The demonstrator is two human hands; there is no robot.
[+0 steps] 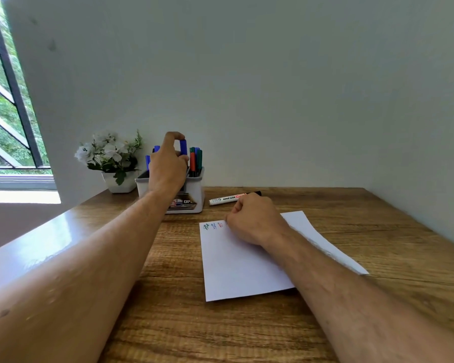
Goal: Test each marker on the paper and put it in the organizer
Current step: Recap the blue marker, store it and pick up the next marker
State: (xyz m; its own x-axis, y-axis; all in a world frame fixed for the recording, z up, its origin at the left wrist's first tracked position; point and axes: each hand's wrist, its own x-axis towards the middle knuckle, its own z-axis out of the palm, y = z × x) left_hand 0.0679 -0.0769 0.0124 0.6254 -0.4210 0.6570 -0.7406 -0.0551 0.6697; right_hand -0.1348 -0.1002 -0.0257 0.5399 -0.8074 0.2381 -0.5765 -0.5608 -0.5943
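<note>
My left hand point(168, 166) is over the white organizer point(197, 197) at the back of the table, fingers pinched on the blue cap of a marker point(183, 147) held upright above it. Several markers stand in the organizer: blue ones point(147, 161) on the left, green and red ones point(195, 161) on the right. My right hand point(252, 218) rests as a closed fist on the white paper point(236, 263), next to green, blue and red scribbles point(214, 226). A white-barrelled whiteboard marker point(228, 199) with a black cap lies on the table just beyond that fist.
A white pot of white flowers point(110, 158) stands left of the organizer against the wall. The wooden table point(378, 244) meets the wall at the back and right. A window point(8, 106) is at the far left.
</note>
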